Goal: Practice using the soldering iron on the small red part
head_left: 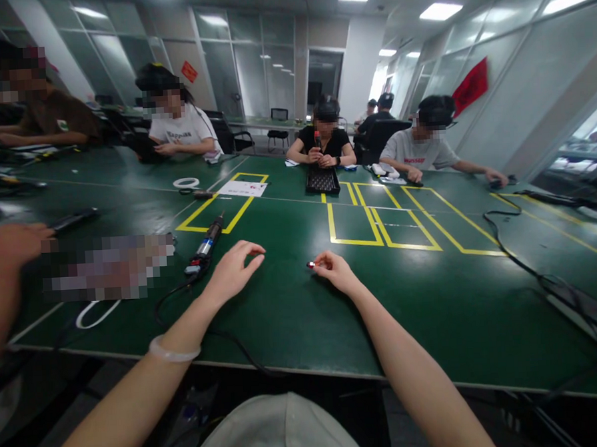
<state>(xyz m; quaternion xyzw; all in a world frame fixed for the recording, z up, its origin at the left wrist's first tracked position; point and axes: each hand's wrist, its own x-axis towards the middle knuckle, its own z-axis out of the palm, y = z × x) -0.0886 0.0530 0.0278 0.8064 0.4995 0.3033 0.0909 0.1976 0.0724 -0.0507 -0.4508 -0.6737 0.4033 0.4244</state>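
My right hand [335, 273] pinches a small dark piece with a red and a white spot [311, 265] between thumb and fingertips, just above the green table [288, 317]. Its exact kind is too small to make out. To the left, my left hand [237, 270] hovers over the table with fingers curved and the thumb apart from them; nothing shows between them. Beside it lies a corded electric screwdriver [208, 243], its tip pointing away from me and its black cable running back toward the table's near edge.
Yellow tape rectangles [357, 242] mark the table. A white sheet [241, 188] and a white tape roll [185, 183] lie farther off. Across the table, a person holds a red-tipped tool [317, 140] over a black tray [322, 181]. Another person's hand [16, 241] reaches in at left. Cables [510, 246] cross the right side.
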